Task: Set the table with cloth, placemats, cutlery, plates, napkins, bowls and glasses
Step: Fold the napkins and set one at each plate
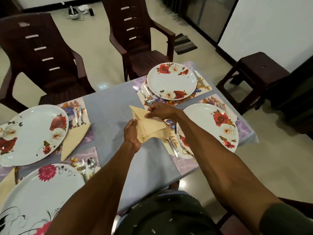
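Note:
Over the middle of the grey-clothed table (111,109), my left hand (131,133) grips a small stack of folded cream napkins (149,127) from below. My right hand (160,111) pinches the top napkin's upper edge. Several floral plates stand on patterned placemats: one at far right (171,81), one at near right (211,126), one at left (32,134), one at near left (39,192). Cutlery (79,115) lies beside each plate. A folded napkin (74,139) lies next to the left plate, and another napkin (6,185) shows at the near-left edge.
Two dark brown plastic chairs (42,53) (140,36) stand at the table's far side. A brown stool (254,77) sits to the right near a white wall. Tiled floor surrounds the table.

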